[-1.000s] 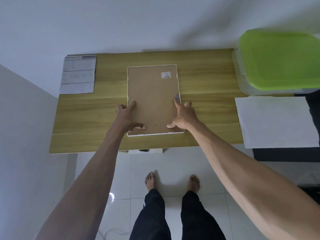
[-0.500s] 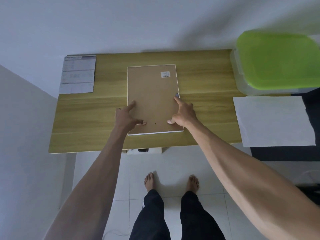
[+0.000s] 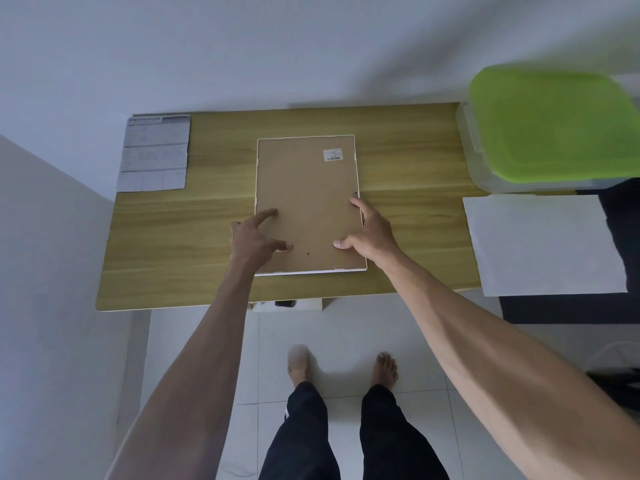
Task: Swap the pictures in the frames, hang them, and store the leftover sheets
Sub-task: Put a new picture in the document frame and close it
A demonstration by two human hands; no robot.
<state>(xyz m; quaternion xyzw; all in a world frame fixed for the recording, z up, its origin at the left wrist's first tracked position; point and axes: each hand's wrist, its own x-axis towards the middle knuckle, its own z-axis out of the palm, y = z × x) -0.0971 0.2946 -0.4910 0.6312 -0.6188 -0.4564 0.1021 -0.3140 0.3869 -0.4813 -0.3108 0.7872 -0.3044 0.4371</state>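
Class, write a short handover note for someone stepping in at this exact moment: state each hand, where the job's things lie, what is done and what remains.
Left hand: open, thumb and forefinger on the brown backing near the frame's left edge.
Right hand: open, forefinger at the dark tab on the right edge, thumb pressing the backing.
Picture frame: face down, mid table, backing still in.
Printed sheet: far left corner of the table.
White sheet: to the right, below the green-lidded box.
Done: frame laid out face down.
Left: release tabs, lift backing, swap picture, close, hang, store leftover sheets.
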